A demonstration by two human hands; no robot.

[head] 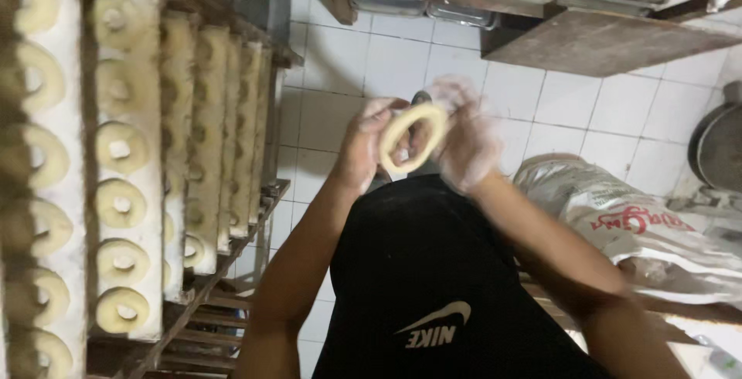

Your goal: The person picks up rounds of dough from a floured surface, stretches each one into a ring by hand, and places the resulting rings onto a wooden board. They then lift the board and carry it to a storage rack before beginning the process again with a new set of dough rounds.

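Left hand (363,147): you pinch the dough ring (413,138), keeping its hole open.
Right hand (464,143): floured, pinching the opposite edge.
Rack (131,186): holds shaped rings.

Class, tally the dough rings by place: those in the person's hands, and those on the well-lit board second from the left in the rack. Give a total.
dough ring held between left hand and right hand: 1
board rings on the second board: 6
Total: 7
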